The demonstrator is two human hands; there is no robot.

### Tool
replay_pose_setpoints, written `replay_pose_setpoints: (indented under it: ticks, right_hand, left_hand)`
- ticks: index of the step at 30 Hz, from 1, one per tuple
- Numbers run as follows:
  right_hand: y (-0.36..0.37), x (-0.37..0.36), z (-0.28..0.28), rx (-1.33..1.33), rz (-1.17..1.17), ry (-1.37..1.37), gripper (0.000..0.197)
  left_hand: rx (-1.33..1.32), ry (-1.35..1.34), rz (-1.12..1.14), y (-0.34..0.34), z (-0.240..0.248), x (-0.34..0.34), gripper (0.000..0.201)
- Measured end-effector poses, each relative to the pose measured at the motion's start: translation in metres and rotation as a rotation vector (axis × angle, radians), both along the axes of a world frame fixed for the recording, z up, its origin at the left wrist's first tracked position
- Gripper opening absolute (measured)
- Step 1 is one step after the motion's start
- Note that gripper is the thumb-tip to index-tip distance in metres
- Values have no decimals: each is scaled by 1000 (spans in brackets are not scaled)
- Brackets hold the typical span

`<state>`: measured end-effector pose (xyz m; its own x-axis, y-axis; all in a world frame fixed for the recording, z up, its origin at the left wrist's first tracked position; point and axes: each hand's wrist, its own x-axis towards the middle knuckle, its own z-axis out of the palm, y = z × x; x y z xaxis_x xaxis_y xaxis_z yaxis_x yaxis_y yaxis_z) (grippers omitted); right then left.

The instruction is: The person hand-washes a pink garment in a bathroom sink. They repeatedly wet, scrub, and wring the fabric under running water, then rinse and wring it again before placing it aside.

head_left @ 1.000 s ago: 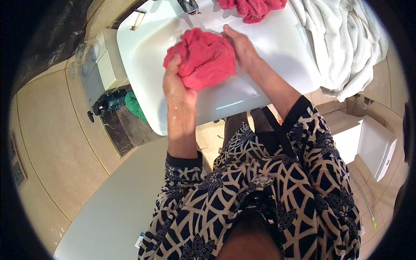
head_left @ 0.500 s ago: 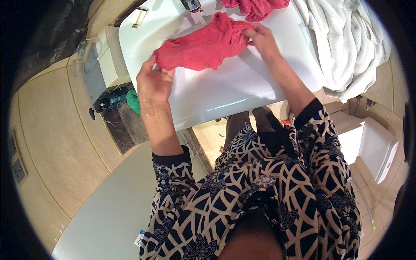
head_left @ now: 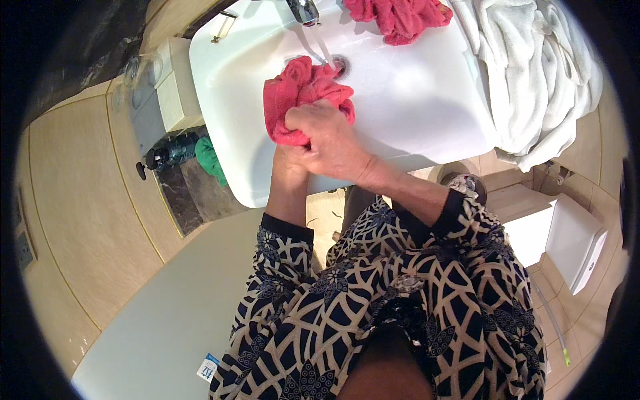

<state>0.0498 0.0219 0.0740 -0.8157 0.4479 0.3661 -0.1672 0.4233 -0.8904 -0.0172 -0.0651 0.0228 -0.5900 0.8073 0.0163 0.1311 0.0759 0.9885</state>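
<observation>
A wet-looking red cloth (head_left: 283,100) is bunched up over the left part of the white sink (head_left: 427,110). My right hand (head_left: 331,140) is closed over its near end, fingers curled into the fabric. My left hand (head_left: 291,159) grips the same end from beneath, pressed against my right hand, which hides most of its fingers. Water runs from the metal faucet (head_left: 305,12) in a thin stream beside the cloth, near the drain (head_left: 341,65). A second red cloth (head_left: 403,19) lies crumpled at the sink's far right.
White towels (head_left: 533,73) are heaped along the sink's right side. At the left stand a white box (head_left: 179,83), a dark pump bottle (head_left: 172,152) and something green (head_left: 211,161). A bathtub (head_left: 180,300) lies at lower left, a toilet (head_left: 567,237) at right.
The red cloth went from stretched between my two hands to bunched up nearer the left. My right hand moved left and joined my left hand on it. The drain and water stream now show.
</observation>
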Motion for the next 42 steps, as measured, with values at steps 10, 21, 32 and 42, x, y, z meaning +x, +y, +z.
replay_pose_setpoints:
  ticks: [10,21,32,42]
  right_hand:
    - [52,-31,-65,212,-307,-389,20]
    - [98,-13,-94,148,-286,-644,27]
    - [186,71,-19,-143,-286,-570,32]
    - [99,13,-20,169,116,-278,72]
  left_hand:
    - [187,-1213,575,34,-42,12,37]
    - [-422,-752,569,41,7,-7,34]
    - [-338,435,592,-13,64,-53,27]
    - [26,-93,425,11,130,-49,22]
